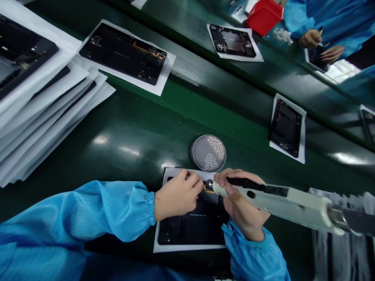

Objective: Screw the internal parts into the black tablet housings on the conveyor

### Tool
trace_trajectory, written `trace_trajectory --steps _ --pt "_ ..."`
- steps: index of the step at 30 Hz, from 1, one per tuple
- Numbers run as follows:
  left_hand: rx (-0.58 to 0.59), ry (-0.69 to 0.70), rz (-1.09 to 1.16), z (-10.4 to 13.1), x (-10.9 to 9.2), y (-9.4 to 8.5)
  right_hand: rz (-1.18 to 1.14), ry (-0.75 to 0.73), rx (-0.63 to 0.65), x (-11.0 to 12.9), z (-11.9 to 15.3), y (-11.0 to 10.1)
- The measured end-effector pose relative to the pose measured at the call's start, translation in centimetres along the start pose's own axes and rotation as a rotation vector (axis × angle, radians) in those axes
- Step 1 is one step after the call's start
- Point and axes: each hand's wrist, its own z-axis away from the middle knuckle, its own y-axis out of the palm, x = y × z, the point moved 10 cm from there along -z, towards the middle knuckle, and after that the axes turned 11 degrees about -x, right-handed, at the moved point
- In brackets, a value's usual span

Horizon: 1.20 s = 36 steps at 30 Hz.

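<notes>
Step in hand: apparently working the tip of a pale grey-green, pen-shaped power driver (281,201) at the upper edge of a flat black rectangular device panel (190,228).
Doing it well: the driver lies at a low slant in this view; if it is meant to seat a screw, its bit should stand square to the panel, with light, even pressure.
Care: a thin orange ribbon strip (209,191) runs right by the tip, so a slip could nick it; the left fingertips are best kept just off the bit.
Left hand: the left hand (178,195) is bent over the panel's upper left part, fingers curled and tips drawn together beside the driver's silver metal collar (209,184); whether they pinch a small part or steady the bit, I cannot tell.
Right hand: the right hand (244,208) is wrapped around the driver's front end, thumb and fingers pressed on its barrel.
Panel: lower centre of the frame, flat on a white paper sheet (187,248) on the dark green worktop (140,128).
Dish: a round silver dish with a dotted surface (208,153) sits just above the panel, glittering bits heaped on its right side, too small to identify.
Stack: white sheets layered with black panels (43,117) fill the upper left.
</notes>
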Motion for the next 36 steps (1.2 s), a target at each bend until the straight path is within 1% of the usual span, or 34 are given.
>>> trace_trajectory --steps 3,10,13,16,18,19,21,25,28,33,36 --pt "-0.016 -0.008 0.013 0.0 0.1 0.1 -0.1 -0.012 0.074 0.3 0.1 0.9" --pt "-0.105 -0.05 0.086 0.3 0.4 -0.1 -0.137 -0.024 0.083 0.0 0.4 0.8" --pt "-0.13 -0.066 0.097 0.4 0.4 -0.3 -0.141 -0.048 0.037 1.1 -0.1 0.2" --pt "-0.146 -0.098 0.132 0.5 0.7 -0.5 -0.21 -0.118 -0.048 3.1 -1.7 -0.3" --pt "-0.141 -0.115 0.15 0.5 0.8 -0.5 -0.23 -0.144 -0.108 3.8 -3.1 -0.3" --pt "-0.137 -0.125 0.16 0.5 0.9 -0.5 -0.221 -0.137 -0.14 3.7 -3.8 -0.3" --pt "-0.134 -0.157 0.186 0.6 1.2 -0.4 -0.185 -0.087 -0.205 2.7 -4.9 -0.1" --pt "-0.123 -0.209 0.238 0.7 1.7 -0.1 -0.131 0.008 -0.279 0.4 -5.8 0.1" --pt "-0.119 -0.205 0.231 0.6 1.6 0.0 -0.121 0.025 -0.293 -0.3 -6.1 0.2" --pt "-0.12 -0.188 0.195 0.6 1.3 0.1 -0.14 0.015 -0.273 -0.4 -6.4 0.4" --pt "-0.1 -0.18 0.185 0.6 1.2 0.2 -0.146 0.044 -0.266 -0.7 -6.3 0.6"
